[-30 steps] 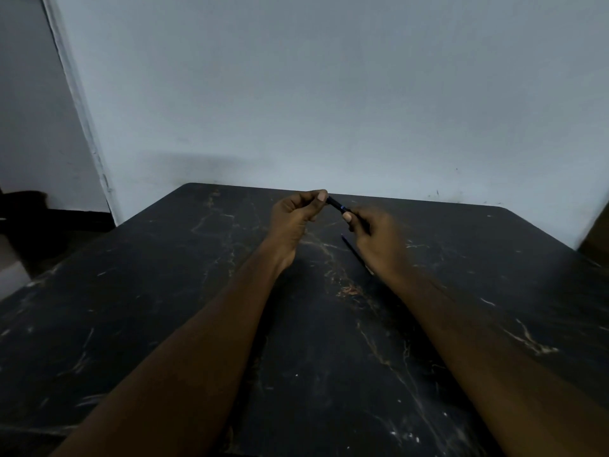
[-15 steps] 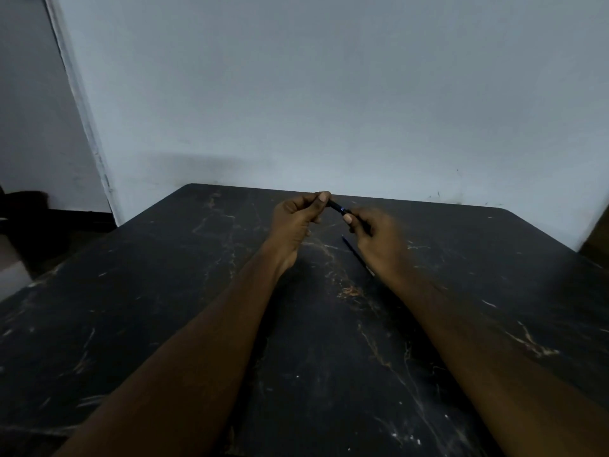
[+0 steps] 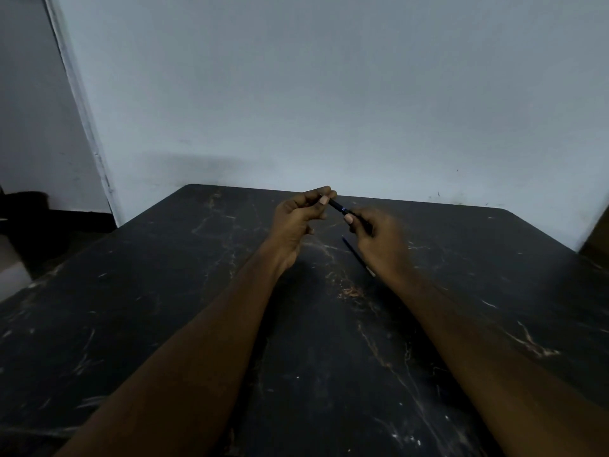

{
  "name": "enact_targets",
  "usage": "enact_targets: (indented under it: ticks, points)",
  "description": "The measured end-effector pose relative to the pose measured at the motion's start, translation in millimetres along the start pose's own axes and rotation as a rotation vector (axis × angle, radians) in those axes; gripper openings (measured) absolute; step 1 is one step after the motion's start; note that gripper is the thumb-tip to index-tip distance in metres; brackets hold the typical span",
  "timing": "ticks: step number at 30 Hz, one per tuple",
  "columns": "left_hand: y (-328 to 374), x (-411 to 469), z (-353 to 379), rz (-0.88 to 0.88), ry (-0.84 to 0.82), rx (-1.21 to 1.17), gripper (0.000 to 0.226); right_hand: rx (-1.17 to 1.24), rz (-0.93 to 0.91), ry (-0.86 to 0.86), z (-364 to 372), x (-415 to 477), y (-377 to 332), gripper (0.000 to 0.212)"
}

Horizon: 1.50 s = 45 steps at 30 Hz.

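Observation:
Both hands are raised above a black marble table (image 3: 164, 308), near its far edge. My left hand (image 3: 298, 222) pinches one end of a short dark pen (image 3: 339, 206) between thumb and forefinger. My right hand (image 3: 379, 240) grips the pen's other end, fingers curled round it. A small bluish ring shows on the pen between the two hands. Below my right hand a thin dark stick-like piece (image 3: 354, 253) lies on the table, its near end hidden by the wrist.
A pale wall (image 3: 329, 94) stands right behind the table's far edge. A white door frame (image 3: 82, 110) runs down at the left, with a dark floor area beyond it. A brown object shows at the far right edge.
The hands stay almost where they were. The right hand has shifted very slightly, and the pen remains held between both hands.

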<state>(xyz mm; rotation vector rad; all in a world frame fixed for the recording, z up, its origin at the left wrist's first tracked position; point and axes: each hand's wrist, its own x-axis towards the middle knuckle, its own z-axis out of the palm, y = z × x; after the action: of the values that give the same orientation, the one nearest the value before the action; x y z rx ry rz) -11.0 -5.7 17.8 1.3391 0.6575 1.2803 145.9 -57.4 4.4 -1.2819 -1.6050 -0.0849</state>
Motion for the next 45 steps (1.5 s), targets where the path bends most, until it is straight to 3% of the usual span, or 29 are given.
enact_targets:
  ticks: [7,22,28,35,39,45]
  points:
    - [-3.3,0.4,1.3,0.006,0.140,0.077,0.019,-0.029,-0.021,-0.004,-0.8,-0.1,-2.2,0.022]
    - [-2.2,-1.1,1.9,0.006,0.144,0.062,0.028,-0.091,-0.055,0.011,1.1,0.9,-2.1,0.018]
    - [1.3,1.0,-0.9,-0.042,0.217,0.007,0.027,-0.090,-0.008,0.012,2.1,0.4,1.0,0.014]
    - [1.0,0.6,-0.5,0.031,0.249,0.068,0.022,-0.049,-0.073,-0.059,4.6,0.5,2.7,0.024]
    - [3.0,1.2,-1.8,0.031,0.322,0.033,0.031,-0.049,-0.040,-0.057,5.2,-0.7,3.1,0.019]
    - [6.1,4.1,-14.1,0.022,0.484,0.046,0.025,-0.069,0.018,-0.011,-1.1,-3.9,2.8,0.016]
